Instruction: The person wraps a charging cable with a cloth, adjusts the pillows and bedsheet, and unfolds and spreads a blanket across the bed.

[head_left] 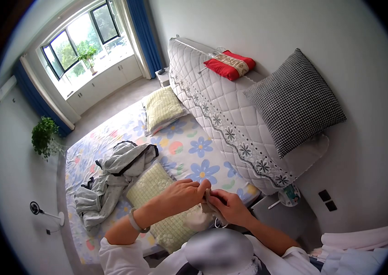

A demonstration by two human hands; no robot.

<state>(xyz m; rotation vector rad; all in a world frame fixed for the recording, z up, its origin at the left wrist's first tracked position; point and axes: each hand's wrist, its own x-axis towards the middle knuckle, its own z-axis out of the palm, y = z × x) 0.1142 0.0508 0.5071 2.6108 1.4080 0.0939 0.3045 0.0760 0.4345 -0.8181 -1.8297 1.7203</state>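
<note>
My left hand (181,197), with a pale bangle on its wrist, pinches one end of a small beige cloth (209,201). From the other side, the fingers of my right hand (233,208) are closed on the same cloth. Its exact kind is hard to make out, as my fingers cover part of it. A rounded beige part (198,221) hangs below the hands, and a white loop (220,223) shows beside it. Under my left forearm a pale green pillow (152,183) lies on the floral bed sheet (200,149).
A crumpled grey garment (107,183) lies left on the bed, with another green pillow (162,107) farther back. The quilted headboard (212,96) carries a checked cushion (299,103) and a red cushion (230,65). At right stand a grey nightstand (278,220) and folded fabric (358,247).
</note>
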